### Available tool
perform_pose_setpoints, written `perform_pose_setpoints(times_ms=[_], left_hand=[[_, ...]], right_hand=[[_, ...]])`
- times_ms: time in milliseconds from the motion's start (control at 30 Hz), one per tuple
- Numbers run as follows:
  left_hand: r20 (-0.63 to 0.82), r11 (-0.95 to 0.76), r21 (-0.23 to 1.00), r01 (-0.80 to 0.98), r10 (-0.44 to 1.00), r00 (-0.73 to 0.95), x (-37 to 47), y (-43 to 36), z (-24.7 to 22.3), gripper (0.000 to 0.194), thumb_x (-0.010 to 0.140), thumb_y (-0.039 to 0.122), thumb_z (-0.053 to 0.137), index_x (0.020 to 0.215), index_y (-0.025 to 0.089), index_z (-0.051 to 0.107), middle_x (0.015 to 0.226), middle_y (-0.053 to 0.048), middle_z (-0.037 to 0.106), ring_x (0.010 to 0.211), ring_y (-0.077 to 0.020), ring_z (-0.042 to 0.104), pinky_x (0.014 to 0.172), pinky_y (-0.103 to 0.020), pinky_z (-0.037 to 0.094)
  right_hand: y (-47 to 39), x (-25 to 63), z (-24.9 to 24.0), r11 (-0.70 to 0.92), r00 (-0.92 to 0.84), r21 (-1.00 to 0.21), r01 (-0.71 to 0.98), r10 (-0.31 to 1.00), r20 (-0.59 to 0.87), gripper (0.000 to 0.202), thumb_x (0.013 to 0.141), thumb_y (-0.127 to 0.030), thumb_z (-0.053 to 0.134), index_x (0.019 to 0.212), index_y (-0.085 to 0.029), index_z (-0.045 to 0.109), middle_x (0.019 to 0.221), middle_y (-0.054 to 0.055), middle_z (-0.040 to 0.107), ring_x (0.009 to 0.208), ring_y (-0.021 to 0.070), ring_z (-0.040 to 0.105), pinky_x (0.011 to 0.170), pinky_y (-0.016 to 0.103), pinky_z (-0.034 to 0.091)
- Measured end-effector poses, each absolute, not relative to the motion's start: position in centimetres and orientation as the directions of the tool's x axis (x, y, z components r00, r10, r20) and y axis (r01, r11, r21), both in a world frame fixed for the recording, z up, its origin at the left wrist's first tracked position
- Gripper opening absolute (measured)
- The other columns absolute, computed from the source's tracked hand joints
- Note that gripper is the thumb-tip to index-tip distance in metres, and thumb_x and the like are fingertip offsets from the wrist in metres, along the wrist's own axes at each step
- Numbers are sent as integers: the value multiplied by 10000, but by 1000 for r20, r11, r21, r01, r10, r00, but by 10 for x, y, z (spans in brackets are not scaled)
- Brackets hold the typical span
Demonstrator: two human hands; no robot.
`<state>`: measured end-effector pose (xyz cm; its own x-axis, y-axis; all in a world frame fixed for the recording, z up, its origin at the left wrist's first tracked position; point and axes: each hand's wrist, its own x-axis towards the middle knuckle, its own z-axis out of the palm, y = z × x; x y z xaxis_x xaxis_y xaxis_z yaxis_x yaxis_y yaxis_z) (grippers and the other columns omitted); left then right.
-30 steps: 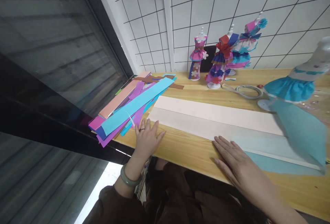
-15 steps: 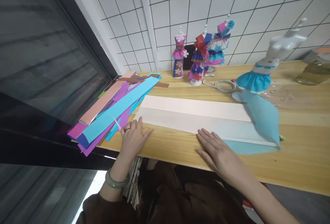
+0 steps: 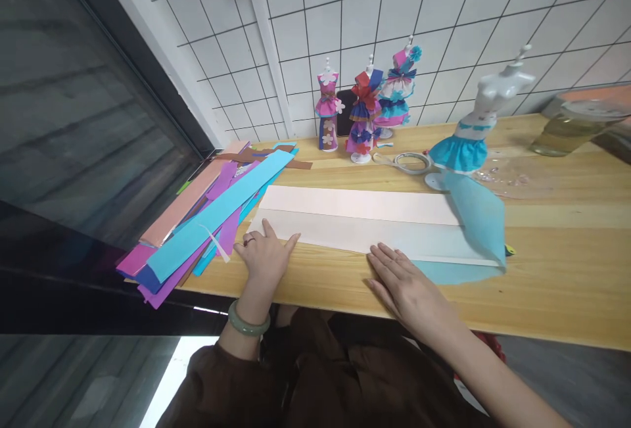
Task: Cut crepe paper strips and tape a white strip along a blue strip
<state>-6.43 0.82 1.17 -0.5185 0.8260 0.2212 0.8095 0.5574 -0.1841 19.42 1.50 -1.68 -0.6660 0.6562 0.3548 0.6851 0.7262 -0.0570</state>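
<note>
A long pale pink and white sheet (image 3: 345, 217) lies flat on the wooden table, creased along its length. Sheer light blue material (image 3: 480, 214) folds over its right end and shows below its near edge. My left hand (image 3: 267, 254) rests at the sheet's lower left corner, fingers spread, holding nothing. Farther right, my right hand (image 3: 401, 280) lies flat with its fingertips on the sheet's near edge, fingers stretched out. A thin white strip (image 3: 215, 242) lies left of my left hand, over the coloured strips.
Coloured strips (image 3: 221, 214) are piled at the left. Small dressed mannequins (image 3: 363, 116) stand by the tiled wall, near a roll of tape (image 3: 413, 163). A larger white mannequin (image 3: 495, 96) in a blue skirt and a glass jar (image 3: 562, 132) stand at the right.
My left hand has shifted right, away from the thin white strip, and its fingers are more spread. The view has shifted slightly; my right hand stays at the sheet's near edge.
</note>
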Motion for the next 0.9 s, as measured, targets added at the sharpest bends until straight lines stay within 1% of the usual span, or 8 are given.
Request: perform_pose_setpoints(times_ms=[233, 433, 667, 767, 900], left_hand=[[134, 575, -158, 803, 818, -559, -62, 9, 16, 952, 666, 750, 216, 1304, 51, 319, 1080, -293, 499, 1021, -394, 414, 793, -518, 241], [82, 579, -140, 803, 815, -573, -61, 10, 18, 945, 653, 754, 221, 1298, 73, 336, 1127, -297, 467, 1047, -401, 399, 793, -517, 249], [62, 584, -158, 796, 811, -582, -61, 11, 19, 917, 655, 751, 213, 1288, 105, 358, 1131, -290, 461, 1034, -411, 407, 778, -506, 265], [69, 588, -168, 792, 808, -585, -60, 11, 20, 896, 664, 741, 212, 1281, 111, 370, 1120, -286, 468, 1024, -406, 419, 771, -495, 279], [89, 587, -182, 789, 809, -581, -58, 10, 20, 874, 677, 725, 215, 1274, 108, 379, 1098, -283, 480, 1010, -399, 432, 763, -488, 288]], right_hand=[[11, 197, -10, 701, -648, -48, 712, 681, 340, 475, 872, -350, 361, 1275, -104, 411, 1318, 121, 406, 1220, 229, 354, 988, 410, 346], [8, 227, -11, 624, -584, -23, 781, 742, 330, 481, 868, -364, 362, 1245, -75, 442, 1271, 137, 462, 1201, 234, 382, 991, 411, 334], [6, 287, -22, 492, -464, 21, 870, 805, 369, 503, 853, -408, 371, 1201, -60, 472, 1226, 176, 498, 1179, 264, 406, 962, 446, 335], [4, 306, -25, 418, -399, 32, 908, 836, 377, 525, 848, -433, 362, 1196, -56, 472, 1214, 189, 504, 1187, 281, 392, 945, 464, 336], [0, 318, -26, 382, -363, 22, 924, 856, 370, 519, 856, -426, 343, 1212, -66, 456, 1227, 184, 493, 1201, 280, 373, 934, 464, 342]])
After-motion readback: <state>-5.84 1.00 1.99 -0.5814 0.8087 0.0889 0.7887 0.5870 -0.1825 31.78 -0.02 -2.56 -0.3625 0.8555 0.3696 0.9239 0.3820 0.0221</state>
